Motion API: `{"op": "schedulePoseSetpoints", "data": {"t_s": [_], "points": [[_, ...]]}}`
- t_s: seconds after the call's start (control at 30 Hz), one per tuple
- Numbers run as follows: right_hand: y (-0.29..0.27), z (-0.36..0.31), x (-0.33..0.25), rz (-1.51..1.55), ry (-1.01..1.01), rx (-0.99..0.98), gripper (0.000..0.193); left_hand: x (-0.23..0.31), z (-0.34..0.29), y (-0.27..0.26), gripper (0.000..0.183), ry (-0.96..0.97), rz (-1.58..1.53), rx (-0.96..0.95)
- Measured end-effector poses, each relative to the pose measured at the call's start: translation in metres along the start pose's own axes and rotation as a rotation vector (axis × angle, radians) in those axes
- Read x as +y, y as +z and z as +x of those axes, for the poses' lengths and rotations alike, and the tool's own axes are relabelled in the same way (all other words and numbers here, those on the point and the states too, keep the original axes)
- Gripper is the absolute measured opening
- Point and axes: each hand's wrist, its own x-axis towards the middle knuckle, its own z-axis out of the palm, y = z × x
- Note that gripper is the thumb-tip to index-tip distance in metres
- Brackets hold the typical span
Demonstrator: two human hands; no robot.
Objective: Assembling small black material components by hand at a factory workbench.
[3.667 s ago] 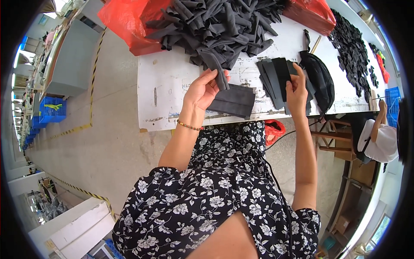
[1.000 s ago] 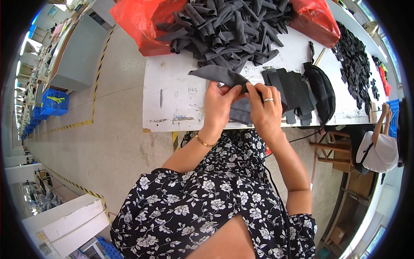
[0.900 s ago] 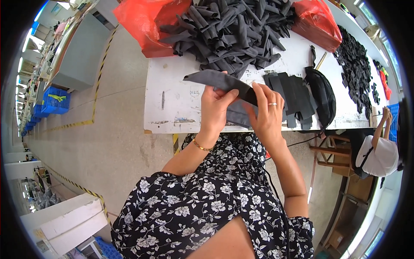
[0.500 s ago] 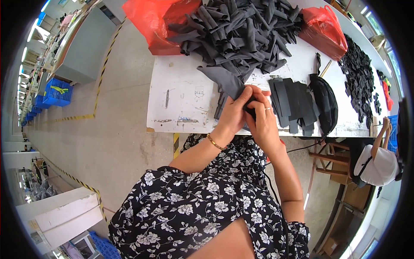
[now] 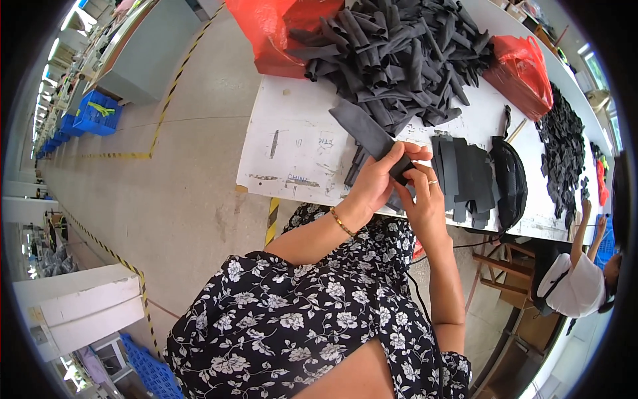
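Observation:
A dark grey fabric piece (image 5: 362, 126), a flat strip or tube, is gripped at its near end over the front of the white table (image 5: 292, 146). My left hand (image 5: 375, 181) is closed on it, thumb on top. Fingers of my right hand (image 5: 425, 196) pinch the same near end, where the cloth looks folded and darker. The other end points up and left toward a heap of rolled dark grey fabric pieces (image 5: 399, 63). More dark strips lie partly hidden under my left hand. Right of my hands is a layered stack of flat dark strips (image 5: 470, 176).
Red plastic bags (image 5: 282, 43) (image 5: 522, 74) flank the heap. A black mesh-like pouch (image 5: 509, 178) lies beside the stack. Farther right is another dark pile (image 5: 563, 156), with a person in white (image 5: 575, 286) seated near it. Blue crates (image 5: 98, 114) stand on the left floor.
The view has swung slightly, so the table sits farther right. The cloth's near end is more exposed, its folded edge now visible between the fingers. Both hands still hold it.

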Motion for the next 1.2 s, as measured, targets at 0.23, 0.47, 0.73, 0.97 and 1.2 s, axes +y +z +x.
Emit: {"op": "schedulePoseSetpoints", "data": {"t_s": [0.23,0.47,0.73,0.97,1.2], "points": [[-0.021,0.008,0.005,-0.037,-0.133,0.016,0.019,0.024,0.012,0.003,0.036,0.180,-0.072,0.070],[-0.017,0.016,0.004,0.046,-0.111,0.046,0.015,0.010,0.006,0.018,0.033,0.242,-0.135,0.161],[-0.011,0.016,0.003,0.090,-0.058,0.020,0.013,0.002,0.006,0.011,0.031,0.212,-0.206,0.192],[-0.008,0.017,0.003,0.119,-0.037,0.014,0.012,0.000,0.005,0.015,0.031,0.265,-0.196,0.227],[-0.006,0.016,0.003,0.152,-0.020,0.015,0.010,-0.003,0.005,0.011,0.034,0.293,-0.194,0.221]]}}
